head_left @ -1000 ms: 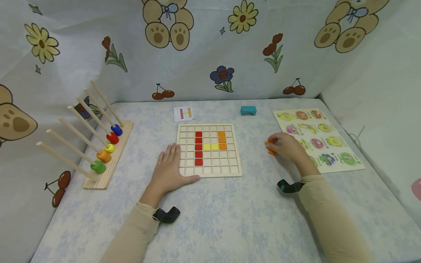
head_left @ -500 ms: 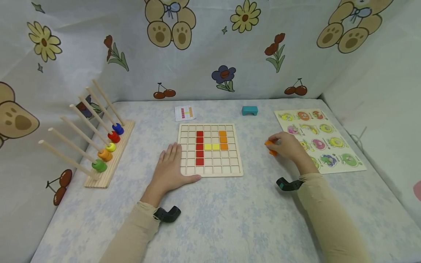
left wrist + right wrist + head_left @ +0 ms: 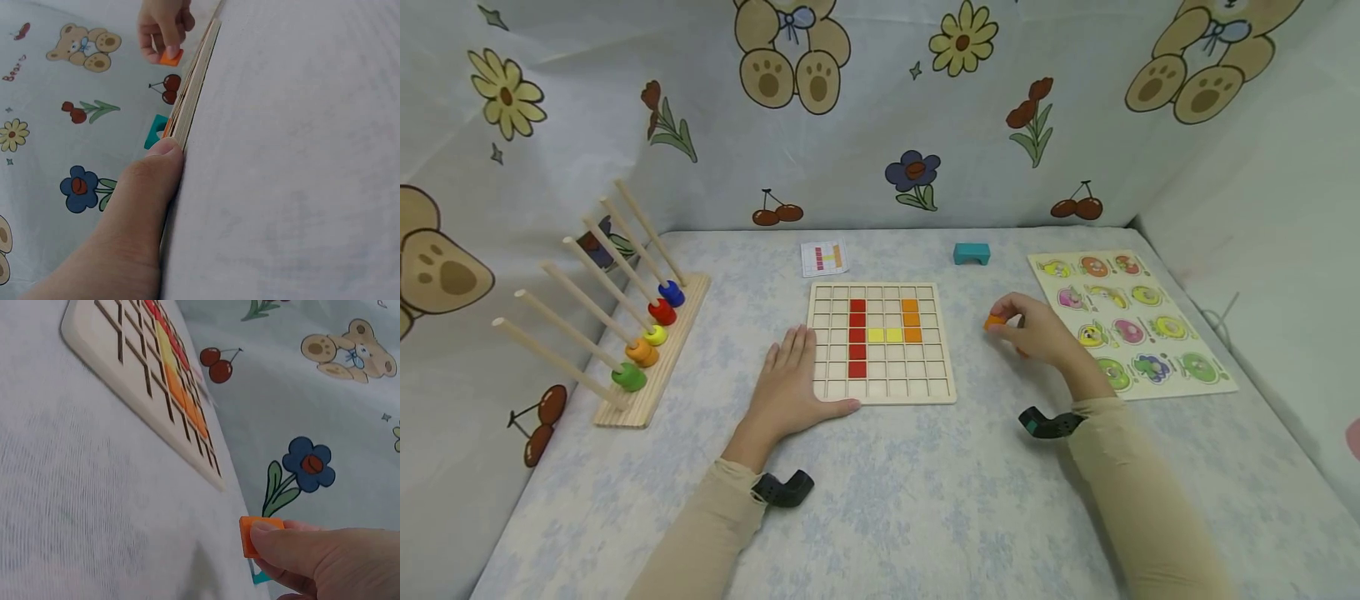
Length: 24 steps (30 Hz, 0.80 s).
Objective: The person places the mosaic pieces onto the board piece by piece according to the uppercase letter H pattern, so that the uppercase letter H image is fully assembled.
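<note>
A pale wooden grid board (image 3: 928, 388) lies mid-table, holding a column of red tiles (image 3: 857, 337), a short row of yellow tiles (image 3: 884, 335) and a column of orange tiles (image 3: 911, 321). My left hand (image 3: 784, 390) lies flat at its left side, fingers straight, with the thumb along the front edge. To the board's right, my right hand (image 3: 1040, 332) pinches an orange square tile (image 3: 246, 539) between thumb and fingers. The tile is raised above the table in the right wrist view. In the head view, a bit of orange also shows below the right fingers.
A small pattern card (image 3: 823, 259) and a teal arch block (image 3: 972, 253) lie behind the board. At left stands a wooden peg rack (image 3: 674, 350) with coloured rings. A fruit picture board (image 3: 1138, 385) lies at right, partly behind my right forearm.
My right hand has moved left and slightly away from me toward the board, carrying the orange tile. The left hand stays in place at the board's edge.
</note>
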Tool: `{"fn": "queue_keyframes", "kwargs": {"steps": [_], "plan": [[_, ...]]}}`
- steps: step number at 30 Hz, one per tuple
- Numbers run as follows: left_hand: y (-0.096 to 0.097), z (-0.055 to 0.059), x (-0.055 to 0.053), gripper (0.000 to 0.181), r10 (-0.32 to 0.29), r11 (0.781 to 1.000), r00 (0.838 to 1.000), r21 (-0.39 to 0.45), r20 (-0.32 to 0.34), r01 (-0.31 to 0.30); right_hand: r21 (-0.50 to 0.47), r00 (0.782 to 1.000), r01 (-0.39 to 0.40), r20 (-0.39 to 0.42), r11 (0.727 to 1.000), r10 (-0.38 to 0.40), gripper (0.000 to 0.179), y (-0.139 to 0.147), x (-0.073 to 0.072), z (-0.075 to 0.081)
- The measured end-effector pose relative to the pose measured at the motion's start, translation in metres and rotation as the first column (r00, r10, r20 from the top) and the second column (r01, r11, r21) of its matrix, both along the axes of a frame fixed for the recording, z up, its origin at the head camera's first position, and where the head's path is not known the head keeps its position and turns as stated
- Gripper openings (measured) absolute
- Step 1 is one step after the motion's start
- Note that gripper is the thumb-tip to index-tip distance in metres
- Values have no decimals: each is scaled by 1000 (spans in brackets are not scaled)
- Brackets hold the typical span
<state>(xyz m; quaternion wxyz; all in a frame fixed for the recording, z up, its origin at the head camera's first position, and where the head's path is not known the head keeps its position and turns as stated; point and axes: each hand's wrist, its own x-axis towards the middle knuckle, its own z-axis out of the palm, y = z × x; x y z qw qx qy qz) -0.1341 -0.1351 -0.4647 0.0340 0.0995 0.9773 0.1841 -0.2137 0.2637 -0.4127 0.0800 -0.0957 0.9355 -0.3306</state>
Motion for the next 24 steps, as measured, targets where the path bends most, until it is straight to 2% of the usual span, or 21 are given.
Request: {"fn": "queue_keyframes", "kwargs": {"steps": [5,15,24], "plan": [[0,0,0,144,-3,1000,1000,3,-6,3,-39,996,-67,-60,997,64,23,-25,5,6],[1,-1,1,144,-2,1000,1000,-1,-6,2,-95,989,-151,-15,984,150,16,-72,11,-3],[0,-1,0,143,3,1000,1000,-14,-2,-3,-106,981,-192,-2,976,193,15,-95,13,-10]]}}
